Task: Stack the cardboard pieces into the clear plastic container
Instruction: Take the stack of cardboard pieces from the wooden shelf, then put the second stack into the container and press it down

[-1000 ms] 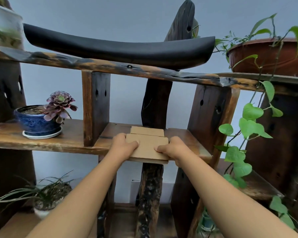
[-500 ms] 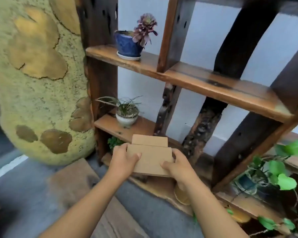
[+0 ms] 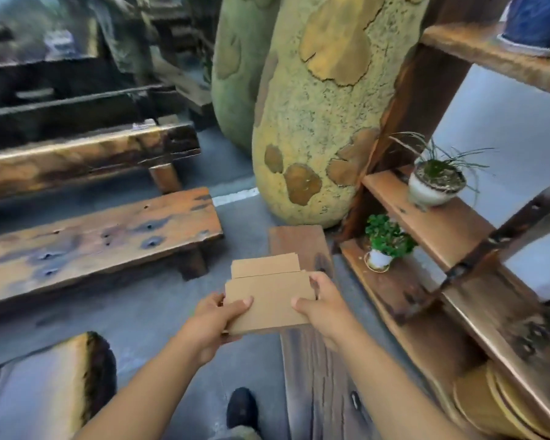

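Note:
A small stack of flat brown cardboard pieces (image 3: pixel 269 296) hangs level in mid-air above the grey floor, a narrower piece sticking out at the far end. My left hand (image 3: pixel 216 319) grips its left edge, thumb on top. My right hand (image 3: pixel 323 304) grips the right edge the same way. No clear plastic container shows in the head view.
A wooden shelf unit (image 3: pixel 451 236) with small potted plants (image 3: pixel 386 241) stands on the right. A large yellow-green textured boulder (image 3: pixel 324 115) rises ahead. Low wooden benches (image 3: pixel 92 236) lie to the left, a wooden plank (image 3: pixel 311 369) below my hands, my shoe (image 3: pixel 242 408) on the floor.
The view has swung left and down, away from the shelf toward the floor and benches. Both hands kept hold of the cardboard stack, which left the shelf.

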{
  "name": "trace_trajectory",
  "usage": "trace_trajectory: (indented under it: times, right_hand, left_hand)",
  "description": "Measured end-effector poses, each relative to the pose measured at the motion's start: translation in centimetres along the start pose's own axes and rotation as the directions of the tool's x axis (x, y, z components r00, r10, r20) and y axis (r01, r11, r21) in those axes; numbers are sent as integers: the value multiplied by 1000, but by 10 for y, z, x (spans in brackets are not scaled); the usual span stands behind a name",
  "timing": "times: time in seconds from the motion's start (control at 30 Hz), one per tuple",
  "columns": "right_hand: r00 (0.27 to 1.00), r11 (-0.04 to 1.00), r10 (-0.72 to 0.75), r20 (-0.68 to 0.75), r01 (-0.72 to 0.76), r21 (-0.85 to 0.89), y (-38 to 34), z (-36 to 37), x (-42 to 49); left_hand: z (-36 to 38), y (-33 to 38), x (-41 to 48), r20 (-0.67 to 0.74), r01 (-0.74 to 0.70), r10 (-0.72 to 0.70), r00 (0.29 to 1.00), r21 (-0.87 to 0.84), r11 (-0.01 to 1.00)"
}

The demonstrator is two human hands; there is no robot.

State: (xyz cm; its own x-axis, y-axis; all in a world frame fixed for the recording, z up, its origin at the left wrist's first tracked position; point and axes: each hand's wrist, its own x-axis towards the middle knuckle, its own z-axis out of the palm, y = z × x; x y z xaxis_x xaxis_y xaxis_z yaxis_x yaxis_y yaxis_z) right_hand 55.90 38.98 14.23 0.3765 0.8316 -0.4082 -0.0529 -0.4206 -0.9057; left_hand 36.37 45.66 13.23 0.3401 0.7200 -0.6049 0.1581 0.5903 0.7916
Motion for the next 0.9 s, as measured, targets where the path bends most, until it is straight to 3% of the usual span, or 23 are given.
trace_trajectory:
  times: [0.23,0.53,0.73,0.9]
  right_hand:
    - [979,991,26,200,1,-134,-27,102,20]
    - [879,929,144,455,39,-369,-52,242,43]
    - [694,881,240,679,137,-452,-59,342,34]
    - [512,807,331,793,282,-519,-55,410,18]
  left_hand:
    - [-100,-17,-22,-206,-50,15,978,-168,984]
    - [-219,-33,-35,-444,-148,12,896,-273,951]
    - [-276,-57,-84,-663,-250,-53,746,-353,902]
    - [-294,-85,-125,-838,-335,-147,526,-363,869]
